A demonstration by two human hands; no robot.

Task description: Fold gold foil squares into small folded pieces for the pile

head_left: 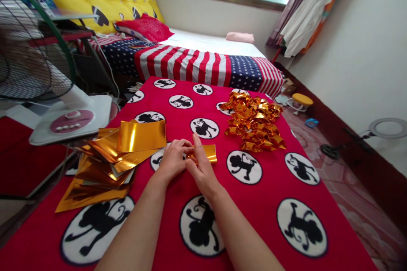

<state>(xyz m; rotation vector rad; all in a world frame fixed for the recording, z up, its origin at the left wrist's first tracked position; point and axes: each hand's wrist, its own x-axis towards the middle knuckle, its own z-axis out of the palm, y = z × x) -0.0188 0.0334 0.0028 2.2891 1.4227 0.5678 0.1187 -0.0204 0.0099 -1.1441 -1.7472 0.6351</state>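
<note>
A strip of folded gold foil paper (210, 153) lies on the red cloth in front of me, partly covered by my hands. My left hand (174, 156) curls its fingers over the strip's left end. Across its middle rests my right hand (202, 167), fingers long and close together, thumb tucked towards the left hand; both hold the paper down on the cloth. Left of them is a loose stack of flat gold foil sheets (143, 135). To the right sits a heap of folded gold foil pieces (254, 120).
The red cloth (254, 220) has black monkey figures in white circles. A fan (73, 106) stands at the left edge. Behind is a bed (197, 63) with a flag-patterned cover. A yellow stool (302, 99) and a ring light (388, 128) are at the right.
</note>
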